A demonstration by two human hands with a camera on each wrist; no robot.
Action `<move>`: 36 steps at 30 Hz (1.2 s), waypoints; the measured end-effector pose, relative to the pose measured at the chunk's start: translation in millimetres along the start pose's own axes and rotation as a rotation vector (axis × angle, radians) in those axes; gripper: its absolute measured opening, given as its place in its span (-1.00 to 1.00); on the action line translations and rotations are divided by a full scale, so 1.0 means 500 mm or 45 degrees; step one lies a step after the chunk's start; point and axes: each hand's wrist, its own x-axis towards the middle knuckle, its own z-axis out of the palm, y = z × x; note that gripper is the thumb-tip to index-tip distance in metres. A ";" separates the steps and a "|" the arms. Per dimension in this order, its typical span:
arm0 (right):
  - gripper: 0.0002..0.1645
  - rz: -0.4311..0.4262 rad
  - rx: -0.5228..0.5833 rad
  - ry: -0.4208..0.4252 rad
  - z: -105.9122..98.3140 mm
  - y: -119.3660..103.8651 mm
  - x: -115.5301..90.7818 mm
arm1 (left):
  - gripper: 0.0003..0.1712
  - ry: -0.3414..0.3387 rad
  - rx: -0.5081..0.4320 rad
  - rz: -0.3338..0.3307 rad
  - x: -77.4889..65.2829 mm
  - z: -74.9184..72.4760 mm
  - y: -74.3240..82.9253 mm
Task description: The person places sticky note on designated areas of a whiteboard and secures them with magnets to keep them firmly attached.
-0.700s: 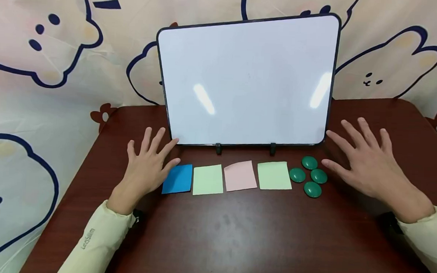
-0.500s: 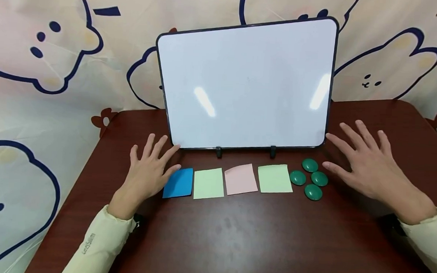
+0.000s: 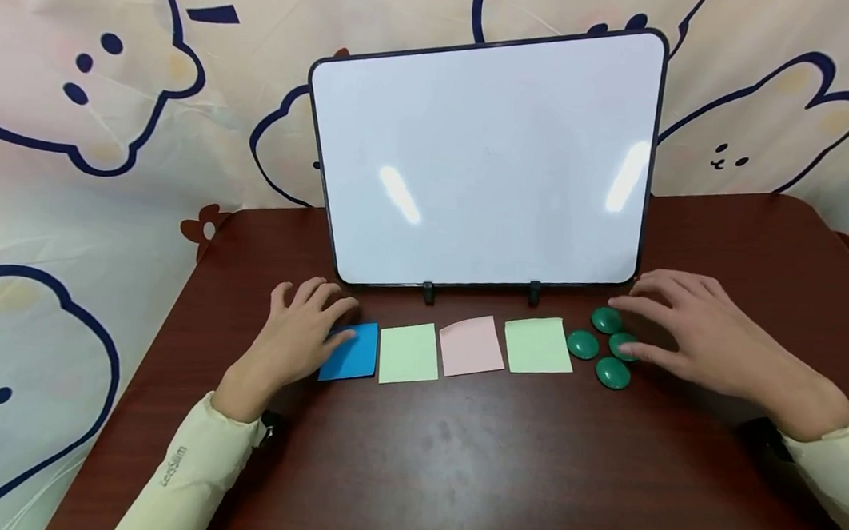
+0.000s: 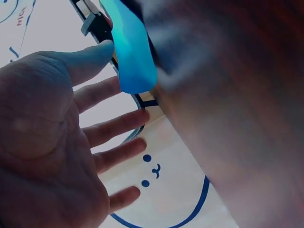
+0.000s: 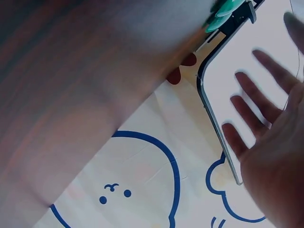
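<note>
My left hand (image 3: 291, 334) is at the left edge of a blue sticky note (image 3: 360, 359), its fingers loosely bent and the thumb over the note. In the left wrist view the thumb tip lies right beside the blue note (image 4: 135, 57), and the palm holds nothing. Over several glossy round green magnets (image 3: 612, 373) reaches my right hand (image 3: 712, 336), fingers relaxed. Its thumb overlaps one magnet and its index fingertip is right at the topmost one. The right wrist view shows that hand (image 5: 280, 133) with spread fingers and the magnets (image 5: 223, 16) near the top edge.
A framed whiteboard (image 3: 480, 164) stands tilted on small black feet (image 3: 429, 292) at the back of the brown table (image 3: 443, 466). Before it lie two light green notes (image 3: 409, 354) (image 3: 539, 346) and a pink one (image 3: 472, 346). A printed cloth (image 3: 131, 226) hangs behind.
Both hands' spread fingers have drawn in and bent. The right hand has come left over the magnets; the left fingers have pulled back from the whiteboard's corner toward the blue note.
</note>
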 end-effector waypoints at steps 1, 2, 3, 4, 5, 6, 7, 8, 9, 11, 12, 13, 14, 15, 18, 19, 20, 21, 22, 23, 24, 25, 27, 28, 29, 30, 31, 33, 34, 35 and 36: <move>-0.33 -0.034 0.017 -0.010 0.001 0.000 0.000 | -0.51 0.005 -0.014 0.021 0.000 0.000 -0.001; -0.36 -0.059 0.030 -0.023 0.002 -0.001 0.000 | -0.55 0.010 -0.028 0.041 0.000 0.000 -0.003; -0.39 -0.083 0.040 -0.037 0.003 -0.001 0.000 | -0.59 0.012 -0.044 0.060 -0.001 0.000 -0.004; -0.41 -0.100 0.046 -0.051 0.003 -0.002 -0.001 | -0.62 0.011 -0.061 0.081 -0.001 0.000 -0.006; -0.43 -0.115 0.050 -0.064 0.004 -0.003 -0.001 | -0.65 0.006 -0.080 0.097 -0.002 -0.001 -0.007; -0.44 -0.124 0.053 -0.076 0.004 -0.003 -0.002 | -0.67 0.001 -0.093 0.116 -0.003 -0.001 -0.008; -0.45 -0.131 0.054 -0.082 0.004 -0.003 -0.003 | -0.68 -0.009 -0.107 0.129 -0.003 0.000 -0.009; -0.45 -0.140 0.053 -0.086 0.005 -0.003 -0.004 | -0.68 -0.020 -0.116 0.139 -0.003 0.000 -0.009; -0.45 -0.151 0.053 -0.090 0.005 -0.004 -0.005 | -0.67 -0.030 -0.118 0.147 -0.004 0.001 -0.009; -0.44 -0.170 0.053 -0.094 0.007 -0.004 -0.007 | -0.67 -0.040 -0.117 0.155 -0.004 0.003 -0.009; -0.44 -0.179 0.053 -0.094 0.008 -0.004 -0.008 | -0.67 -0.044 -0.111 0.156 -0.004 0.004 -0.008; -0.44 -0.190 0.051 -0.091 0.010 -0.005 -0.009 | -0.68 -0.050 -0.106 0.152 -0.004 0.005 -0.008; -0.44 -0.200 0.045 -0.090 0.011 -0.005 -0.010 | -0.69 -0.053 -0.101 0.149 -0.003 0.005 -0.007; -0.44 -0.212 0.038 -0.090 0.013 -0.004 -0.010 | -0.69 -0.053 -0.096 0.149 -0.003 0.005 -0.007; -0.44 -0.248 0.011 -0.080 0.017 -0.003 -0.009 | -0.70 -0.062 -0.088 0.143 -0.001 0.006 -0.007; -0.45 -0.258 0.003 -0.079 0.018 -0.003 -0.009 | -0.70 -0.061 -0.085 0.145 0.000 0.005 -0.007; -0.44 -0.267 -0.001 -0.078 0.019 -0.003 -0.008 | -0.70 -0.061 -0.081 0.147 0.001 0.005 -0.008; -0.44 -0.276 -0.004 -0.076 0.021 -0.003 -0.008 | -0.70 -0.059 -0.077 0.149 0.002 0.005 -0.008; -0.45 -0.285 -0.004 -0.073 0.022 -0.003 -0.007 | -0.70 -0.059 -0.073 0.147 0.002 0.005 -0.008; -0.45 -0.293 -0.001 -0.070 0.022 -0.004 -0.007 | -0.71 -0.057 -0.068 0.146 0.001 0.004 -0.008; -0.45 -0.299 0.000 -0.070 0.023 -0.004 -0.007 | -0.71 -0.055 -0.065 0.145 0.001 0.004 -0.007; -0.45 -0.304 0.002 -0.071 0.024 -0.005 -0.007 | -0.72 -0.055 -0.059 0.145 0.001 0.003 -0.007; -0.46 -0.308 0.005 -0.072 0.026 -0.006 -0.008 | -0.74 -0.052 -0.048 0.146 0.001 0.003 -0.006; -0.46 -0.308 0.008 -0.075 0.026 -0.007 -0.008 | -0.74 -0.051 -0.042 0.144 0.001 0.001 -0.005; -0.47 -0.308 0.012 -0.077 0.026 -0.008 -0.008 | -0.75 -0.050 -0.034 0.145 0.000 0.000 -0.005; -0.47 -0.306 0.015 -0.079 0.027 -0.009 -0.008 | -0.75 -0.052 -0.027 0.142 0.000 0.000 -0.005; -0.48 -0.304 0.021 -0.082 0.027 -0.009 -0.008 | -0.75 -0.052 -0.020 0.138 0.000 -0.001 -0.005; -0.47 -0.299 0.032 -0.084 0.026 -0.010 -0.009 | -0.74 -0.053 -0.002 0.130 0.000 -0.003 -0.005; -0.47 -0.300 0.036 -0.081 0.026 -0.011 -0.009 | -0.73 -0.053 0.005 0.127 0.000 -0.002 -0.005; -0.47 -0.303 0.041 -0.078 0.026 -0.011 -0.008 | -0.73 -0.053 0.011 0.123 0.000 -0.002 -0.006; -0.47 -0.306 0.043 -0.074 0.026 -0.011 -0.008 | -0.72 -0.053 0.011 0.117 0.001 -0.003 -0.006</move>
